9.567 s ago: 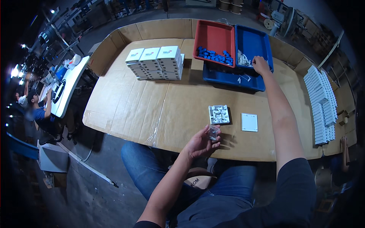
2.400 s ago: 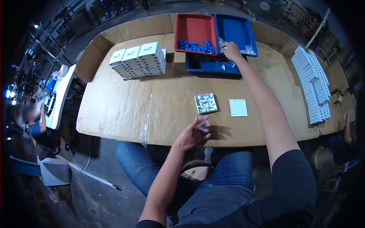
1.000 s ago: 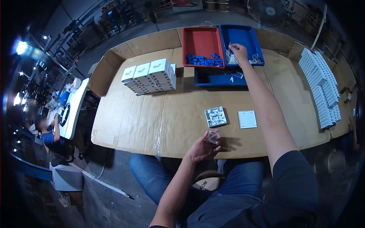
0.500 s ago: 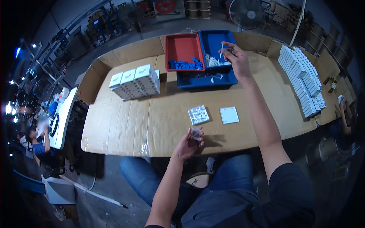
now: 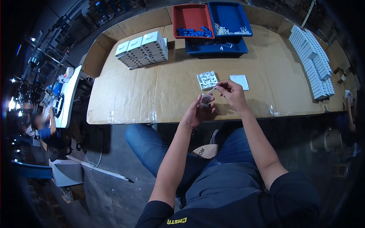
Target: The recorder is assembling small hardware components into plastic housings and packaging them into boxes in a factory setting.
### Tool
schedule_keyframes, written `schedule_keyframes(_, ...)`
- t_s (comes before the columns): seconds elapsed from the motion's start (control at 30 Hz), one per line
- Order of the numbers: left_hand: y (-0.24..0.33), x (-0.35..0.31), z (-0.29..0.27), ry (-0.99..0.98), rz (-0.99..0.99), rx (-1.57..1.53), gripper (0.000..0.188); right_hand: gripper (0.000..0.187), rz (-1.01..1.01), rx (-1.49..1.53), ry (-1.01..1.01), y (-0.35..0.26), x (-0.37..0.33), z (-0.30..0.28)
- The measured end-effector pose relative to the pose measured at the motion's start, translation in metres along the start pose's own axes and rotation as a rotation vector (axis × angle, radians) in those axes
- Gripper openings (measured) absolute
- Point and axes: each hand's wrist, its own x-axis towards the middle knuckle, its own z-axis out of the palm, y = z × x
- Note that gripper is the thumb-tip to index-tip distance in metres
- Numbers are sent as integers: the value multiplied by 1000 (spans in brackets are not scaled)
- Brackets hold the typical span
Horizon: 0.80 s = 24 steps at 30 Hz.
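Note:
Above the near edge of the cardboard-covered table, my left hand (image 5: 194, 115) is closed around a small clear plastic bag (image 5: 206, 100), its mouth upward. My right hand (image 5: 232, 95) pinches a thin white stick-like piece (image 5: 211, 90) between thumb and fingertips, its lower end close to the bag's mouth. Whether the stick touches the bag I cannot tell. Just beyond my hands lies a square white plastic tray (image 5: 207, 80) with moulded shapes inside. Right of it, partly behind my right hand, lies a flat white square cover (image 5: 239, 81).
At the back, a red bin (image 5: 191, 17) holds blue parts and a blue bin (image 5: 230, 17) holds white sticks; another blue bin (image 5: 216, 49) sits in front. White boxes (image 5: 142, 51) are stacked left, white square pieces (image 5: 312, 62) right. A person (image 5: 45, 123) sits at the far left.
My right hand has come down from the blue bin to the bag, bringing the white stick. My left hand still holds the bag. The view has tilted downward.

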Motion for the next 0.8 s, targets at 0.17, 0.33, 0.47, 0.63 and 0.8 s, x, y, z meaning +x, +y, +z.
schedule_keyframes(0.17,2,-3,3,18,-15,74,50,14,-43,-108,-99,-7,-7,11)
schedule_keyframes(0.33,0,-4,4,52,-3,86,51,9,41,-245,-179,-13,-2,17)
schedule_keyframes(0.47,-1,-4,3,66,19,106,48,9,-169,-256,-259,-8,8,18)
schedule_keyframes(0.63,-1,-3,5,59,47,158,45,20,-261,-431,-407,-10,14,8)
schedule_keyframes(0.8,-2,-7,13,110,47,303,44,11,-16,-429,-603,-33,11,-1)
